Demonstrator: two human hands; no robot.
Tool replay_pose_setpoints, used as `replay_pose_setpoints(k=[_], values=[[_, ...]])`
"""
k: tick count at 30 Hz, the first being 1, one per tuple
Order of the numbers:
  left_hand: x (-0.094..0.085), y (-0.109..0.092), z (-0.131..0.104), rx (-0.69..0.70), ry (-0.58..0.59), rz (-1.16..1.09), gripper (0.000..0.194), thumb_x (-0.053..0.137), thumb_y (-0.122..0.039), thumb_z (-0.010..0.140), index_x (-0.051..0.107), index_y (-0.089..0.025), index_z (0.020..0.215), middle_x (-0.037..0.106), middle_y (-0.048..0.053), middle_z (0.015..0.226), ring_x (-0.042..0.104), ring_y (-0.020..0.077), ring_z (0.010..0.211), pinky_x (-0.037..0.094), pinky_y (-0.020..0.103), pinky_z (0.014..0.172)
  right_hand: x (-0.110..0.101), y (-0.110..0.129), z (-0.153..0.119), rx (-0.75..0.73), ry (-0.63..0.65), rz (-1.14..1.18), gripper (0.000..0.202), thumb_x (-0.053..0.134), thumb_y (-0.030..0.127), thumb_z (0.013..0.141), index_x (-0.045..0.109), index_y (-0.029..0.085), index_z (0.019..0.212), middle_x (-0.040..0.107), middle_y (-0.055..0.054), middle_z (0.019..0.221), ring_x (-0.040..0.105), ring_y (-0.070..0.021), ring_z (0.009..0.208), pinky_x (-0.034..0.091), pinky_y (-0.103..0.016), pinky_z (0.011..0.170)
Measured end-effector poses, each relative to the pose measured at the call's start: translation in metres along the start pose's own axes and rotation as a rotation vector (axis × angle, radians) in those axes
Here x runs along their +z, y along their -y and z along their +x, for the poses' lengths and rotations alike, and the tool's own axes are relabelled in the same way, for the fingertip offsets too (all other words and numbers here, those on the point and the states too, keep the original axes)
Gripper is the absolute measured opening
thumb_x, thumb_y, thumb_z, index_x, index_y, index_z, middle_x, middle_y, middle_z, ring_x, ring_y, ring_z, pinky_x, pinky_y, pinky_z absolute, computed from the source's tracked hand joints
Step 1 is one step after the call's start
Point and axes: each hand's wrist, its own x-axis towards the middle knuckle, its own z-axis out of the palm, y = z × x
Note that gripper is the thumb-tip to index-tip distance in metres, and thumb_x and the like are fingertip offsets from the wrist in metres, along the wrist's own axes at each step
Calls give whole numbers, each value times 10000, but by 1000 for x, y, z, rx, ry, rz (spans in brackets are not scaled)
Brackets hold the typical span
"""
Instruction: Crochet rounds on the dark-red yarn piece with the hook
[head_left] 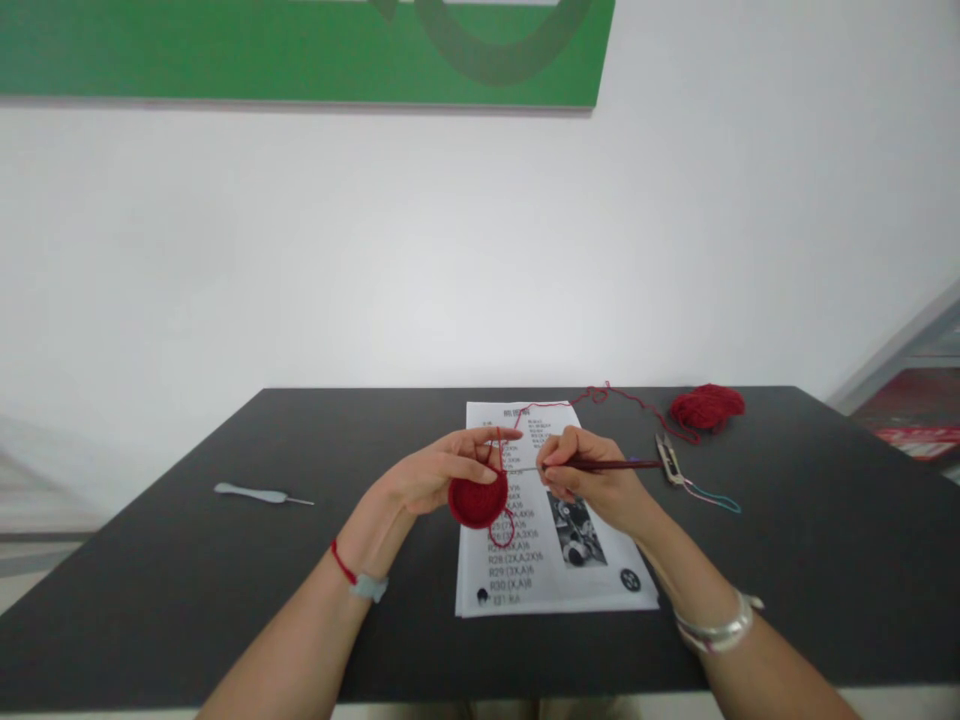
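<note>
My left hand (pixel 442 468) pinches a round dark-red crochet piece (pixel 477 502) by its upper edge, index finger stretched out with red yarn (pixel 500 448) over it. A loose loop of yarn hangs at the piece's lower right. In my right hand (pixel 581 465) is a crochet hook with a dark reddish handle (pixel 619 464), gripped like a pen. The hook's thin metal shaft points left and reaches the edge of the piece; whether its tip sits in a stitch is too small to tell. Both hands are above printed pattern sheets (pixel 547 590).
A red yarn ball (pixel 707 407) lies at the back right, its strand trailing left to my hands. Beside it are thread snips (pixel 669 460) with a blue-and-pink cord. A second hook with a pale grey handle (pixel 251 493) rests on the black table (pixel 187 590) at left. Behind stands a white wall.
</note>
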Motion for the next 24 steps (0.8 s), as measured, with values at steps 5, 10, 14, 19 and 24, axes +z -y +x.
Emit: replay_pose_setpoints(k=[5,10,14,19,24], values=[[-1,1,0,10,-59,-20,532,717,-46,618,647,-144,1136,649,15,739,573,100,620,422,206,584,0,-2,-3,-97,-20,-122,181,785,267,685,619,198,668,617,-3,729,454,-73,478,357,-220,410],[-1,0,-1,-1,-40,-5,522,709,-33,597,667,-142,1106,652,12,719,567,97,592,405,205,561,-1,2,-4,-46,10,-65,171,784,214,675,615,195,659,617,8,699,453,-67,467,344,-212,407],[0,-1,-2,-12,-25,23,517,723,-51,603,661,-128,1109,631,13,712,567,104,606,400,218,576,-1,3,-2,45,25,64,213,811,198,633,599,181,648,634,16,660,460,-57,427,328,-189,377],[15,5,3,214,-186,169,550,740,-101,655,590,-147,1182,619,-13,705,539,95,598,376,220,578,1,-4,3,192,16,357,232,791,238,678,565,186,677,610,41,561,424,-50,392,328,-138,322],[28,18,16,423,-397,207,566,741,-127,676,557,-149,1211,622,-28,704,574,111,659,419,239,664,10,-14,8,146,-158,460,229,798,250,685,579,186,665,646,36,606,528,-73,491,585,-241,552]])
